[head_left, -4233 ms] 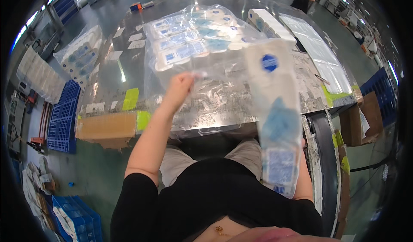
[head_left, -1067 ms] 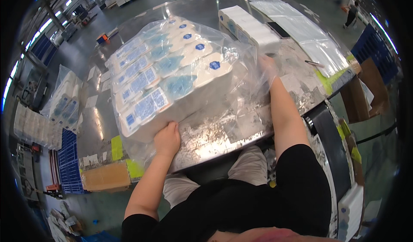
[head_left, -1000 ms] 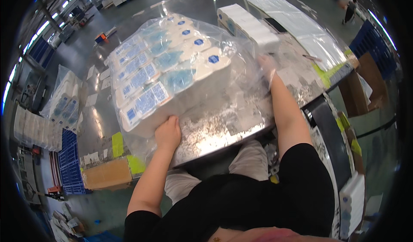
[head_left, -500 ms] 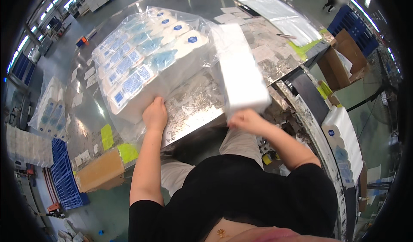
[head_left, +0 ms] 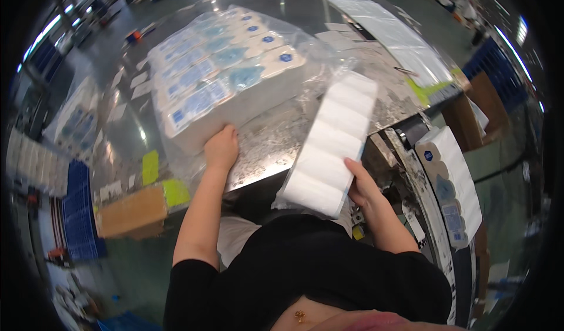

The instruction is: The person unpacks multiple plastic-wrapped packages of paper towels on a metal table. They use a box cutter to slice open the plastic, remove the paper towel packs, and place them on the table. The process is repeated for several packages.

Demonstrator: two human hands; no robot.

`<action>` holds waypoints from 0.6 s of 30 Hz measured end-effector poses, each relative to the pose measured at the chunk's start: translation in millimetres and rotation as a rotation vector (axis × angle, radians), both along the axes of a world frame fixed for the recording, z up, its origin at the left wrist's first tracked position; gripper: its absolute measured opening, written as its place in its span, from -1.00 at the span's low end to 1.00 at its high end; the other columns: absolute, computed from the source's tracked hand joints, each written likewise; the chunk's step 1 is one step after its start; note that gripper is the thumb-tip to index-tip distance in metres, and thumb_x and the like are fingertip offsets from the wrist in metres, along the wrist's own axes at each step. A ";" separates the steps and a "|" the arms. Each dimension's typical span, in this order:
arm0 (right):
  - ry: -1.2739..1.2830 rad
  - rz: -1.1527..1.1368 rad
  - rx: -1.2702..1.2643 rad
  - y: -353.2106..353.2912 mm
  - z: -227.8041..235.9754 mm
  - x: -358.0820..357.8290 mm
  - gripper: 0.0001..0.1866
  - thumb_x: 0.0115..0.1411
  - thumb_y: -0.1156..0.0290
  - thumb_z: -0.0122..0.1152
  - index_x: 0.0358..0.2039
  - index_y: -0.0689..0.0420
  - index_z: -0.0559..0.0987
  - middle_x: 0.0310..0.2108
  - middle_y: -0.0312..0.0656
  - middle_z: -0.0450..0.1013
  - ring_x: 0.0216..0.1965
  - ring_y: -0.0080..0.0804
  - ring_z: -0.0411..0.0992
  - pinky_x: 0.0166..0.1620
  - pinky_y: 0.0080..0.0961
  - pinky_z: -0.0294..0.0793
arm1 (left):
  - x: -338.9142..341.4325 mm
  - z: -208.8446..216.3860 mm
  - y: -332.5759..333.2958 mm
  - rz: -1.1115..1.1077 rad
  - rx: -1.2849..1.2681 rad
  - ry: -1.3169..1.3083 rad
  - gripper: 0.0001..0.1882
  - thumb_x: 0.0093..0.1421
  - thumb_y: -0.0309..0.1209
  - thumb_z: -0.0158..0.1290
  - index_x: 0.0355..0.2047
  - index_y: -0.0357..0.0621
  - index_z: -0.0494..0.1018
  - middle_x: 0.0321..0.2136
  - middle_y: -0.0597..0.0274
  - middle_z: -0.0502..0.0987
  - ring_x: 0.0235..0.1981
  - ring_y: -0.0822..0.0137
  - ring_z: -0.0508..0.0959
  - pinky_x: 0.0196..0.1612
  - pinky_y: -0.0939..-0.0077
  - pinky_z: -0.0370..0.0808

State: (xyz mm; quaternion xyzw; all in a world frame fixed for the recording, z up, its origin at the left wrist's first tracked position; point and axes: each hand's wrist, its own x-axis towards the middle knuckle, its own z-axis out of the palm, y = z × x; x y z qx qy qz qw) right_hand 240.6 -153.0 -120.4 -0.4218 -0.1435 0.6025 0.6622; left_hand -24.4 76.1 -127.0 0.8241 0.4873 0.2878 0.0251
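Observation:
A large clear plastic bag (head_left: 314, 52) lies on the metal table, filled with several rows of wrapped paper-roll packs (head_left: 200, 75) printed white, blue and teal. At the bag's near side, my left hand (head_left: 222, 147) has its fingers curled in against the bag's lower edge. My right hand (head_left: 365, 184) grips a long white paper-roll pack (head_left: 332, 143) by its right side, thumb on top and fingers underneath. This pack slants over the table's near edge, its near end close to my body. The bag's opening partly lies near the pack's far end.
On the belt (head_left: 426, 199) at the right lies another paper-roll pack (head_left: 461, 181). Flat plastic bags (head_left: 385, 34) are stacked at the table's far right. An open cardboard box (head_left: 490, 104) stands beyond. More bagged packs (head_left: 76, 116) and a blue crate (head_left: 82, 207) are at left.
The loose pack has come nearer my body and tilted. My right hand has gone from a closed fist at its near end to a grip on its right side. My left hand stays at the bag.

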 end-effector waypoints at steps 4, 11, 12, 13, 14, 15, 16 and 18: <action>0.071 -0.047 0.090 14.5 -5.2 2.1 -0.20 -0.01 0.35 0.24 0.20 0.26 0.09 0.11 0.02 0.23 0.12 -0.08 0.24 0.18 -0.15 0.23 | -5.4 -5.9 2.5 0.001 -0.046 -0.008 -0.87 0.15 -0.30 -0.04 -0.42 -0.03 0.46 -0.51 0.07 0.54 -0.43 0.02 0.54 -0.35 0.11 0.44; 0.144 0.080 0.061 -10.7 19.0 42.7 -0.17 -0.07 0.02 0.14 0.15 0.26 0.25 0.05 0.07 0.34 0.03 -0.07 0.37 0.12 -0.21 0.34 | -10.2 30.8 -29.0 -0.146 -0.016 -0.411 -0.90 0.21 -0.41 -0.09 -0.39 -0.15 0.37 -0.58 0.15 0.43 -0.50 0.05 0.49 -0.32 0.24 0.43; 0.203 0.144 0.230 -11.4 39.7 31.9 -0.21 -0.03 0.08 0.14 0.17 0.24 0.23 0.07 0.04 0.32 0.02 -0.11 0.37 0.10 -0.23 0.36 | -10.2 41.0 -31.5 -0.123 -0.120 -0.551 -0.89 0.24 -0.40 -0.11 -0.37 -0.15 0.36 -0.61 0.18 0.41 -0.53 0.11 0.48 -0.35 0.30 0.43; 0.271 0.217 0.394 -11.5 60.3 21.1 -0.24 0.01 0.13 0.13 0.19 0.22 0.21 0.09 0.02 0.29 0.02 -0.15 0.37 0.08 -0.26 0.37 | -11.9 52.2 -36.2 -0.101 -0.230 -0.691 -0.87 0.26 -0.39 -0.14 -0.35 -0.16 0.34 -0.63 0.21 0.38 -0.55 0.18 0.48 -0.37 0.36 0.43; 0.289 0.251 0.484 -10.9 69.8 14.6 -0.24 0.01 0.14 0.13 0.20 0.22 0.20 0.09 0.02 0.29 0.02 -0.16 0.37 0.08 -0.26 0.37 | -12.4 76.4 -38.5 -0.128 -0.354 -0.877 -0.86 0.29 -0.37 -0.16 -0.34 -0.16 0.33 -0.66 0.28 0.35 -0.59 0.31 0.43 -0.43 0.48 0.38; 0.286 0.254 0.520 -6.1 70.3 12.4 -0.25 0.02 0.15 0.13 0.20 0.21 0.20 0.10 0.02 0.29 0.01 -0.16 0.37 0.07 -0.27 0.37 | -12.4 104.7 -37.4 -0.154 -0.475 -1.057 -0.85 0.31 -0.35 -0.18 -0.33 -0.16 0.31 -0.68 0.35 0.31 -0.62 0.45 0.38 -0.50 0.59 0.33; 0.256 0.240 0.476 3.2 71.7 11.8 -0.25 0.02 0.16 0.13 0.20 0.21 0.20 0.10 0.01 0.29 0.01 -0.17 0.37 0.07 -0.27 0.38 | -19.0 122.3 -30.9 -0.201 -0.473 -1.172 -0.86 0.31 -0.36 -0.17 -0.29 -0.15 0.33 -0.70 0.42 0.26 -0.66 0.54 0.27 -0.56 0.66 0.23; 0.187 0.196 0.322 28.3 56.3 16.6 -0.26 0.03 0.18 0.13 0.20 0.20 0.20 0.10 0.01 0.29 0.01 -0.18 0.37 0.06 -0.28 0.38 | -25.6 164.3 -26.7 -0.262 -0.462 -1.288 -0.85 0.29 -0.39 -0.14 -0.26 -0.17 0.38 -0.72 0.53 0.19 -0.71 0.65 0.12 -0.63 0.74 0.06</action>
